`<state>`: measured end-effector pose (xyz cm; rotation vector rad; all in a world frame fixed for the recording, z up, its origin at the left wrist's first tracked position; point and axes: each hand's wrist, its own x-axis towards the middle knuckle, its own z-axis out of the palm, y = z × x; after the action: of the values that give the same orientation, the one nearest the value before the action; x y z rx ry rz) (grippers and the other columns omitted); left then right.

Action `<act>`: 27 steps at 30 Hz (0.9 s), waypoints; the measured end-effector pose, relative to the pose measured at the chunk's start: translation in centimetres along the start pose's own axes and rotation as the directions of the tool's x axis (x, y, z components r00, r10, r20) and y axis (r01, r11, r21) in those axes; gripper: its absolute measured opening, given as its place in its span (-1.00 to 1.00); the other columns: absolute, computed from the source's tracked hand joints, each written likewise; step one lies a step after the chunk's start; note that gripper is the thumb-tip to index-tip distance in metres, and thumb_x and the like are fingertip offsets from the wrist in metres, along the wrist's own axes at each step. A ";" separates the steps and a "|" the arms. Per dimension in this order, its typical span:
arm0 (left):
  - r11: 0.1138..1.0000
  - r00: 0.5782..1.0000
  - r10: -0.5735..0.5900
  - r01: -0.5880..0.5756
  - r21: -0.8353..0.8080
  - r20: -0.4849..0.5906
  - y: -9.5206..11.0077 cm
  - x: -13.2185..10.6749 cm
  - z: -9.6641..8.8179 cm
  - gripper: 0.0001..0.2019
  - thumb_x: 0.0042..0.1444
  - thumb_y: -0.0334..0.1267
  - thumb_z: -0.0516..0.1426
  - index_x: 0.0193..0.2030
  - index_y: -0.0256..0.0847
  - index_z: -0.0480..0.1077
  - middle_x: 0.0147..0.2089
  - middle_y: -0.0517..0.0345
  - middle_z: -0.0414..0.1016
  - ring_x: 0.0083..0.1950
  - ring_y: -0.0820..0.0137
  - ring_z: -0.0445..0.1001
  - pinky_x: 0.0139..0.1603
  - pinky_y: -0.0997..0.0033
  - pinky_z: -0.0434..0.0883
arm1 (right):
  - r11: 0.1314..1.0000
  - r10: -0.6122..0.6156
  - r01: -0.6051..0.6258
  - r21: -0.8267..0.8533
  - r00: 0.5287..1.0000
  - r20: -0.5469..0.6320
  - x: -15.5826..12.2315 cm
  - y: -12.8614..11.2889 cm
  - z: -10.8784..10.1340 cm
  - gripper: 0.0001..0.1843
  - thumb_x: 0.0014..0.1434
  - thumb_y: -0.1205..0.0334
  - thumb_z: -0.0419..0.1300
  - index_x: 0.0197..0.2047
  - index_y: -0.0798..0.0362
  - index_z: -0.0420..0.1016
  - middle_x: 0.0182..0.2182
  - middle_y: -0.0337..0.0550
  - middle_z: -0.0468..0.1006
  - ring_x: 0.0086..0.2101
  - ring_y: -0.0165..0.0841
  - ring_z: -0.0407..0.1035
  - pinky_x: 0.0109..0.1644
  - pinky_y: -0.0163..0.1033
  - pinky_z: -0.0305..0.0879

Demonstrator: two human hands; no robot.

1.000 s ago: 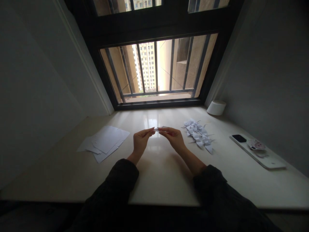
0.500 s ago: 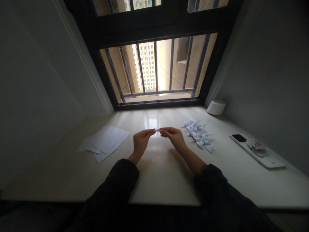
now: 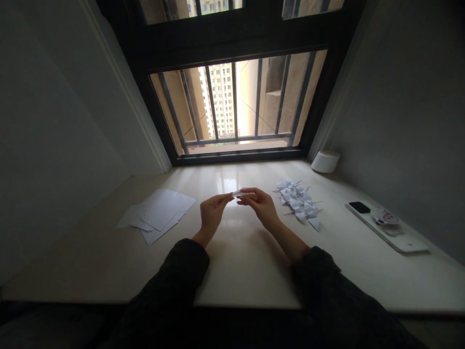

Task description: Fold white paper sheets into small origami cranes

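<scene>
A small folded piece of white paper is pinched between both my hands, held just above the pale table near its middle. My left hand grips its left end with thumb and forefinger. My right hand has its fingers closed on the right end. Most of the paper is hidden by my fingertips. A pile of several folded white paper cranes lies just right of my right hand. A loose stack of flat white sheets lies to the left of my left hand.
A white phone with a round grip lies at the right. A small white round container stands in the back right corner. A barred window closes the far side; grey walls flank the table.
My right hand's fingers have shifted slightly on the paper, tilting its end up a little. My left hand and everything on the table stay where they were.
</scene>
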<state>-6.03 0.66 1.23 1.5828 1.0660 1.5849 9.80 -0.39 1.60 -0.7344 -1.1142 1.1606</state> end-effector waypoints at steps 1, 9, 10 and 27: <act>1.000 1.000 0.000 0.000 0.002 0.003 -0.1 0.0 0.0 -0.78 -0.06 -0.16 0.28 -0.25 -0.15 0.57 -0.28 0.10 0.62 -0.24 0.28 0.58 -0.09 0.22 0.51 | 1.000 -0.003 0.003 0.001 1.000 0.003 0.0 0.0 0.0 -0.60 -0.17 0.01 0.40 -0.24 0.01 0.56 -0.43 -0.20 0.63 -0.33 -0.25 0.53 -0.09 0.01 0.47; 0.998 0.999 0.048 -0.049 0.025 0.025 0.5 -0.3 0.0 -0.82 -0.03 -0.17 0.26 -0.26 -0.12 0.57 -0.25 0.13 0.62 -0.19 0.27 0.58 -0.04 0.21 0.50 | 0.995 -0.034 0.030 -0.096 0.999 -0.041 0.1 0.0 -0.1 -0.70 -0.14 0.05 0.39 -0.29 -0.03 0.63 -0.31 -0.17 0.63 -0.30 -0.23 0.52 -0.07 -0.03 0.43; 0.998 0.998 0.057 -0.057 0.030 0.023 0.5 -0.3 0.0 -0.82 -0.03 -0.17 0.26 -0.26 -0.12 0.57 -0.25 0.13 0.62 -0.19 0.28 0.58 -0.04 0.20 0.50 | 0.991 -0.056 0.051 -0.120 0.998 -0.040 0.0 0.0 -0.2 -0.73 -0.12 0.06 0.38 -0.31 -0.04 0.63 -0.30 -0.18 0.63 -0.26 -0.23 0.51 -0.05 -0.04 0.42; 0.978 0.982 -0.158 0.171 -0.123 0.102 -0.1 0.0 0.3 -0.68 -0.14 -0.15 0.32 -0.19 -0.16 0.56 -0.24 0.06 0.61 -0.22 0.28 0.58 -0.10 0.24 0.50 | 0.938 -0.175 0.178 -0.298 0.984 0.037 0.1 -0.2 -1.0 -0.83 -0.01 0.11 0.33 -0.32 -0.04 0.64 -0.33 -0.17 0.65 -0.27 -0.22 0.52 -0.09 -0.10 0.42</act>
<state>-5.76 0.76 1.11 1.4271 0.9954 1.4280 10.86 -0.21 1.49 -0.8426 -1.3544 0.8524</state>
